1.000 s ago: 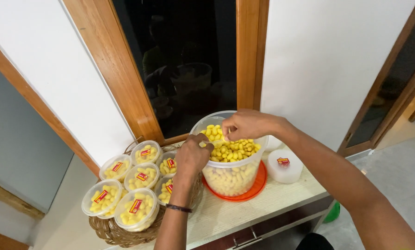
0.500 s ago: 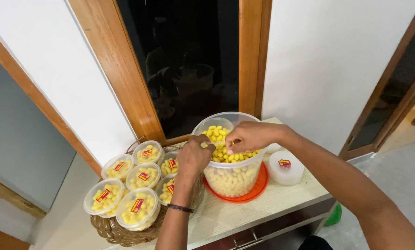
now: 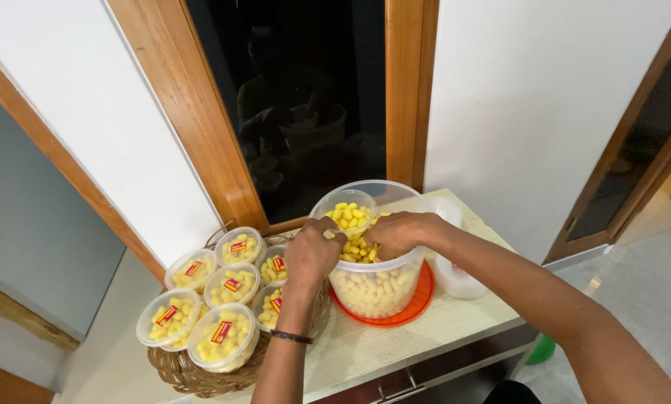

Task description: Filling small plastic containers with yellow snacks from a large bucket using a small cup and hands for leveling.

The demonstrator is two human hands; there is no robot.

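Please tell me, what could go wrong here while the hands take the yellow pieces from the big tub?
1. The left hand holds a small full cup over the big tub; if it tilts, yellow pieces may spill.
2. The right arm passes just above the white container and might knock it.
3. The wicker basket seems to hang past the counter edge, so it might tip.

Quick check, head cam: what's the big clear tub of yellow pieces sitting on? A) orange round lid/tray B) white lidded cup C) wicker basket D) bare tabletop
A: the big clear tub stands on an orange round tray whose rim shows around its base; the wicker basket sits to its left, holding only the small lidded cups.
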